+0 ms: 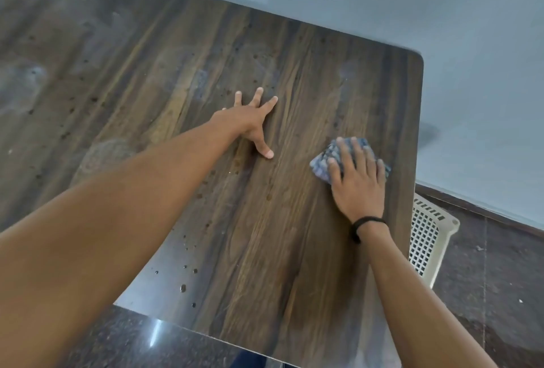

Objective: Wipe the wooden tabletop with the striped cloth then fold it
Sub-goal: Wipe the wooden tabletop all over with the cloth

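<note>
The wooden tabletop fills most of the view, dark brown with grain and many small water drops and spots, mostly on its left half. My right hand presses flat on the striped cloth, a bunched blue-grey piece near the table's right edge; my fingers cover most of it. My left hand lies flat on the wood near the middle, fingers spread, holding nothing, about a hand's width left of the cloth.
A white plastic lattice basket stands on the floor just beyond the table's right edge. A pale wall runs behind the table. Dark speckled floor shows below the near edge.
</note>
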